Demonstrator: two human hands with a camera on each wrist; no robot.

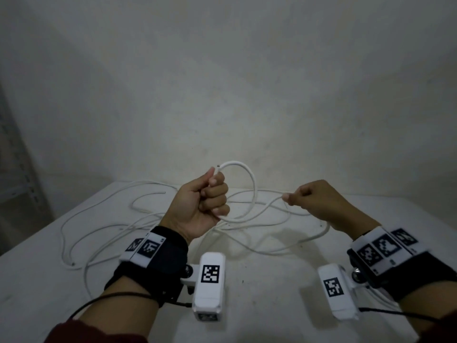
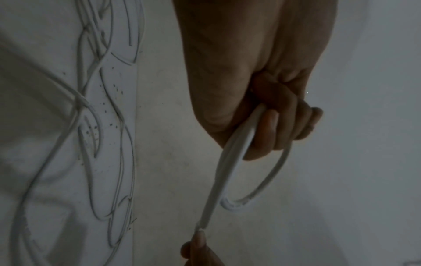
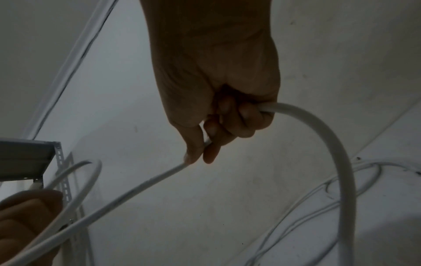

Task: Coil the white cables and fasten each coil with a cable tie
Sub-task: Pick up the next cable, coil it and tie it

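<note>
My left hand (image 1: pixel 212 194) is raised above the table in a fist and grips a white cable (image 1: pixel 252 184) near its cut end. One loop of that cable curves from the fist's top round to its underside (image 2: pixel 268 178). From there the cable runs right to my right hand (image 1: pixel 294 195), which pinches it between thumb and fingers (image 3: pixel 200 153) and lets it pass through the curled palm. Behind that hand the cable (image 3: pixel 341 162) droops to the table. More white cables (image 1: pixel 103 219) lie loose and tangled on the table. No cable tie shows in any view.
The white table (image 1: pixel 247 305) meets a pale wall at its far edge. A metal shelf rack (image 1: pixel 17 174) stands at the left beyond the table; its slotted upright (image 3: pixel 61 172) appears in the right wrist view. Loose cable strands spread over the left and middle of the table.
</note>
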